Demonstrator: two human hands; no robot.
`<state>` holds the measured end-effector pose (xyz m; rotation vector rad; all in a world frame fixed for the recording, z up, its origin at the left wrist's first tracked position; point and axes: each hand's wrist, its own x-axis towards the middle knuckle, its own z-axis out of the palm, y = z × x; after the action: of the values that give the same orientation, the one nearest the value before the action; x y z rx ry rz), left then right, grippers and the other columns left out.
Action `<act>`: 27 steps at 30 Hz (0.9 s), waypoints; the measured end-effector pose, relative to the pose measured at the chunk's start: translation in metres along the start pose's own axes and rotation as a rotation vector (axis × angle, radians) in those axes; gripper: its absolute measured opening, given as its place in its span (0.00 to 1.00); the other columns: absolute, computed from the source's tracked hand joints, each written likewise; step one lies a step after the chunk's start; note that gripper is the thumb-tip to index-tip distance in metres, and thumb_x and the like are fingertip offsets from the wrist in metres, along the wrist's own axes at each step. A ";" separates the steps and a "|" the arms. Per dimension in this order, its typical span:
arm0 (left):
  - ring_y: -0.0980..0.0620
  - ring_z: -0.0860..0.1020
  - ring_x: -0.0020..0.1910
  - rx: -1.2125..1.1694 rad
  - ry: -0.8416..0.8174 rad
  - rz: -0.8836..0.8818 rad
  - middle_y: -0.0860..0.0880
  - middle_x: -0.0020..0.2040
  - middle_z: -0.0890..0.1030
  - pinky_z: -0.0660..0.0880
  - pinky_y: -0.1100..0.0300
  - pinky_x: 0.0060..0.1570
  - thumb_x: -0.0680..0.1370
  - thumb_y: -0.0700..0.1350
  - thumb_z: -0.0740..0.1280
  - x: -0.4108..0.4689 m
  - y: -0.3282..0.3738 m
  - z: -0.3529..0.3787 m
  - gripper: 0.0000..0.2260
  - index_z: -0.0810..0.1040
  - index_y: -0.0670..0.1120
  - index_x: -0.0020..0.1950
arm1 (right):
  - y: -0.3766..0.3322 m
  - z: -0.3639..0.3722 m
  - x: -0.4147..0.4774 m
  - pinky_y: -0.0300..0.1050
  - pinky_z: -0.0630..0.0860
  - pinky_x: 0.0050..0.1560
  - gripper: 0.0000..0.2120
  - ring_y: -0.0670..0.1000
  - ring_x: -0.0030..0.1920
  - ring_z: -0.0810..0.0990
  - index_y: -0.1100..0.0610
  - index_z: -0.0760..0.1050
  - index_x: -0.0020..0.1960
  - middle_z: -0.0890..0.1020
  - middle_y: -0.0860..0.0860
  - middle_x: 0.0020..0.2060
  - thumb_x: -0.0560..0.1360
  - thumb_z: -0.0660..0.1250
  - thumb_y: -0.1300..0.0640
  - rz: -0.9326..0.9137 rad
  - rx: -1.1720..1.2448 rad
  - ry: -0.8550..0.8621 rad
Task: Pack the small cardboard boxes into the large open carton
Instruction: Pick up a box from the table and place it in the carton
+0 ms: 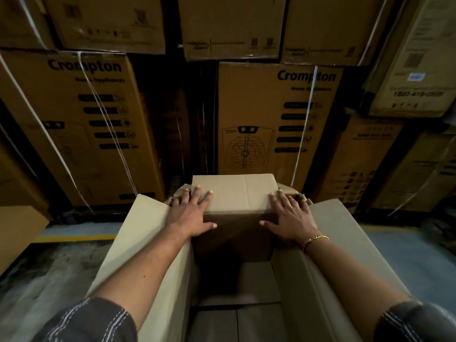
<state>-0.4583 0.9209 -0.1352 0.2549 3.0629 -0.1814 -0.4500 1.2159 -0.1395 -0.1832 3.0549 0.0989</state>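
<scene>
- Two dark grey sleeves with pale stitching frame the bottom corners, and bare forearms reach forward from them.
- Between the forearms stands the large open brown cardboard carton, its left and right flaps upright like walls. Flat cardboard shows deep in its dim inside; whether that is the carton's bottom or packed boxes cannot be told.
- A thin gold chain bracelet circles the right wrist, above the carton's right wall.
- The small plain brown cardboard box sits at the carton's far end. Its shadowed front face drops down between the walls, while its top stands above the rim.
- The left hand lies spread on the box's top left edge, fingers straight, thumb pressed on the front face.
- The right hand mirrors it on the top right edge, fingers straight and splayed, thumb on the front face.
- A torn far flap peeks out just behind the box.
- Grey concrete floor spreads either side, with a yellow painted line and a flat cardboard sheet at left.
- Tall stacked brown cartons printed "Crompton", bound with white straps, wall off the back.
</scene>
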 end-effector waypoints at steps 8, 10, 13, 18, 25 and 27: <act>0.42 0.42 0.81 0.119 0.032 -0.070 0.44 0.82 0.42 0.41 0.38 0.75 0.76 0.73 0.49 -0.115 -0.011 -0.001 0.41 0.44 0.53 0.82 | 0.019 -0.001 -0.092 0.62 0.40 0.79 0.43 0.57 0.81 0.39 0.54 0.42 0.83 0.44 0.55 0.82 0.78 0.50 0.30 0.059 -0.047 0.020; 0.42 0.39 0.80 0.112 0.004 -0.138 0.44 0.82 0.40 0.37 0.38 0.74 0.75 0.74 0.47 -0.154 -0.009 0.002 0.42 0.42 0.53 0.82 | 0.019 0.001 -0.129 0.63 0.39 0.79 0.44 0.58 0.81 0.38 0.53 0.43 0.83 0.43 0.55 0.82 0.77 0.50 0.29 0.083 -0.037 0.025; 0.43 0.36 0.79 0.102 -0.009 -0.231 0.46 0.78 0.34 0.26 0.39 0.69 0.73 0.76 0.45 -0.213 -0.003 0.004 0.44 0.39 0.54 0.81 | 0.022 0.006 -0.189 0.64 0.36 0.78 0.45 0.59 0.80 0.35 0.50 0.43 0.83 0.41 0.54 0.82 0.75 0.48 0.26 0.141 -0.020 0.024; 0.42 0.33 0.78 0.072 -0.066 -0.417 0.48 0.77 0.31 0.17 0.36 0.50 0.68 0.81 0.40 -0.302 0.004 0.009 0.47 0.36 0.55 0.78 | 0.028 0.011 -0.273 0.70 0.34 0.74 0.48 0.63 0.80 0.35 0.45 0.44 0.82 0.41 0.53 0.82 0.70 0.41 0.20 0.243 -0.041 0.016; 0.42 0.39 0.80 -0.085 -0.012 -0.416 0.48 0.82 0.38 0.59 0.37 0.69 0.70 0.79 0.40 -0.339 0.012 0.013 0.43 0.39 0.59 0.81 | 0.031 0.013 -0.312 0.68 0.56 0.72 0.50 0.61 0.81 0.41 0.44 0.46 0.82 0.44 0.52 0.82 0.67 0.37 0.18 0.265 0.021 0.073; 0.41 0.38 0.80 -0.071 -0.017 -0.417 0.48 0.82 0.38 0.59 0.37 0.70 0.71 0.78 0.41 -0.338 0.012 0.013 0.43 0.40 0.58 0.81 | 0.030 0.014 -0.313 0.67 0.58 0.71 0.50 0.62 0.81 0.42 0.44 0.48 0.82 0.46 0.52 0.83 0.67 0.37 0.18 0.263 0.007 0.090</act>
<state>-0.1228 0.8765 -0.1251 -0.3901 3.0557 -0.0922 -0.1428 1.2828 -0.1255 0.2216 3.1512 0.0979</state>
